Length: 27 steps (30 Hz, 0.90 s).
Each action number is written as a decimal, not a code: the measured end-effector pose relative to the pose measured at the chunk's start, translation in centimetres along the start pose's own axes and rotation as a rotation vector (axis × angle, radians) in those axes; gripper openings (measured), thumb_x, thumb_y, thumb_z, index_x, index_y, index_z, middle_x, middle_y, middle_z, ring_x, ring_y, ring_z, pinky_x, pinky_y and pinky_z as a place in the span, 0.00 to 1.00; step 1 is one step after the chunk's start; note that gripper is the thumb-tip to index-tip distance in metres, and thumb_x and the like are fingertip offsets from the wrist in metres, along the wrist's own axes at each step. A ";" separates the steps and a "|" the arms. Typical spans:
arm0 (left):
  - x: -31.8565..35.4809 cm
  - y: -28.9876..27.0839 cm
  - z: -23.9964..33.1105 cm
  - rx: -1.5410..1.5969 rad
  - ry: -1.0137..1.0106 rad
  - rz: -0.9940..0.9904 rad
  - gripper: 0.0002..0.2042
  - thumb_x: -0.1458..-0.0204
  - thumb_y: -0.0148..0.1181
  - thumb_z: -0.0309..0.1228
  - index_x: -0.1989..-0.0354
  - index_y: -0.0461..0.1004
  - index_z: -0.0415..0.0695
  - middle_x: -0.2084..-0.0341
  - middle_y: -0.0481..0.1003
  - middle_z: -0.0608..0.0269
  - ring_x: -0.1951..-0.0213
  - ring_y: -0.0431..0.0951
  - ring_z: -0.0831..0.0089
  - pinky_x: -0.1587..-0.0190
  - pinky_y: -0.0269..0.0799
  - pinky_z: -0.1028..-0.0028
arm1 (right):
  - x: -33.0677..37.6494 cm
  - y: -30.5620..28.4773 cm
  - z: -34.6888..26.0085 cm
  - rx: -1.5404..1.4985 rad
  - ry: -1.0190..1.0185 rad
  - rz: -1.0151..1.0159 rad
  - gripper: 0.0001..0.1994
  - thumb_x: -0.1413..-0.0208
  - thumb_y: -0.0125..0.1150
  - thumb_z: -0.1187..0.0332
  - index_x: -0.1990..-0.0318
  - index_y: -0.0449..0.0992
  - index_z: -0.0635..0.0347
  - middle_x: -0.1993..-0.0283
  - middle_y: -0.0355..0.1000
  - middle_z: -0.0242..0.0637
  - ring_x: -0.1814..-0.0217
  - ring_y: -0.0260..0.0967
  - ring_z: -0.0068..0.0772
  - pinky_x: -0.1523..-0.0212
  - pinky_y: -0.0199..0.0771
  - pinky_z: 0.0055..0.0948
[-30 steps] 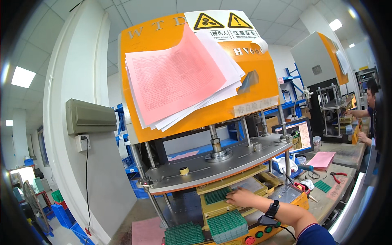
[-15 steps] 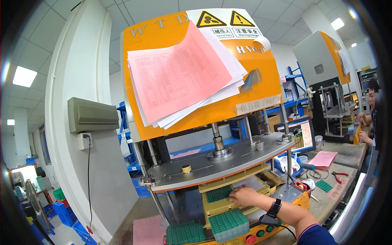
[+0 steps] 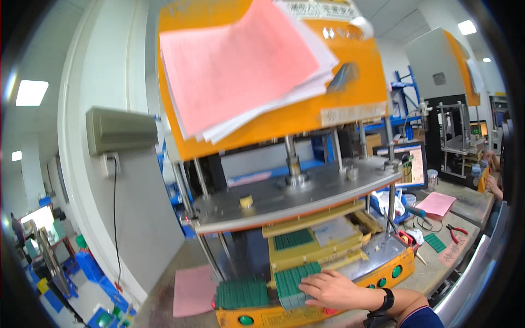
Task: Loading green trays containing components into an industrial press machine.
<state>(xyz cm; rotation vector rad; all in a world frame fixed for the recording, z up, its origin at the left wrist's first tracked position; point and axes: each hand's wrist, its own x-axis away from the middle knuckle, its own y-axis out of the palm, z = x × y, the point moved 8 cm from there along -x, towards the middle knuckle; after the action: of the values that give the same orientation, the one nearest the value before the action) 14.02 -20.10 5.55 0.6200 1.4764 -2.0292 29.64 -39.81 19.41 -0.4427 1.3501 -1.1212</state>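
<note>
My right hand point(image 3: 334, 290), with a black watch on the wrist, is at the right side of a stack of green circuit boards point(image 3: 290, 281). Its fingers lie over the top board's edge and the thumb is lower at the side, pinching there; motion blurs the fingertips. To the left sits a second stack of green boards point(image 3: 242, 294). Behind, a green board point(image 3: 293, 239) lies in the recess of a yellow fixture point(image 3: 279, 259) beneath the press's raised metal plate point(image 3: 322, 195). My left hand is not in view.
Pink sheets point(image 3: 192, 292) lie left of the stacks. Green buttons point(image 3: 396, 271) line the press's orange front. On the right bench are red-handled pliers point(image 3: 455, 234), a loose green board point(image 3: 435, 242) and a monitor point(image 3: 411, 167). Metal posts point(image 3: 211, 257) flank the fixture. Another person's hands point(image 3: 493, 177) work farther right.
My right hand has moved from the yellow fixture toward me, onto the right-hand stack of green boards. The view has tilted down, and the board in the fixture stays in place.
</note>
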 end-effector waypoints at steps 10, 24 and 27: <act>0.5 2.7 -2.1 0.176 -0.239 -0.377 0.15 0.54 0.66 0.33 0.56 0.75 0.47 0.46 0.72 0.62 0.41 0.68 0.58 0.45 0.64 0.56 | 0.5 -1.1 -1.0 -0.005 0.020 -0.045 0.29 0.48 0.65 0.56 0.43 0.70 0.63 0.39 0.68 0.43 0.37 0.65 0.41 0.38 0.66 0.41; -0.9 0.7 -0.1 -0.118 -0.073 -0.097 0.18 0.49 0.63 0.35 0.51 0.71 0.42 0.36 0.63 0.44 0.39 0.61 0.41 0.36 0.55 0.49 | 1.5 -0.3 -0.9 -0.024 0.000 -0.008 0.32 0.48 0.65 0.55 0.40 0.67 0.66 0.38 0.67 0.45 0.35 0.64 0.44 0.37 0.65 0.40; -1.0 1.2 -0.7 -0.135 -0.095 -0.147 0.16 0.49 0.63 0.34 0.54 0.72 0.42 0.38 0.64 0.47 0.40 0.62 0.42 0.38 0.57 0.49 | 1.5 -0.3 -0.9 -0.031 0.002 0.001 0.32 0.48 0.65 0.55 0.41 0.67 0.66 0.38 0.66 0.45 0.35 0.64 0.45 0.36 0.64 0.40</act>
<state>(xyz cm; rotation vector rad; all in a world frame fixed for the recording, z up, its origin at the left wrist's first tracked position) 15.59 -19.58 5.17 0.3651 1.6273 -2.0173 28.49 -40.89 18.58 -0.4637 1.3712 -1.1013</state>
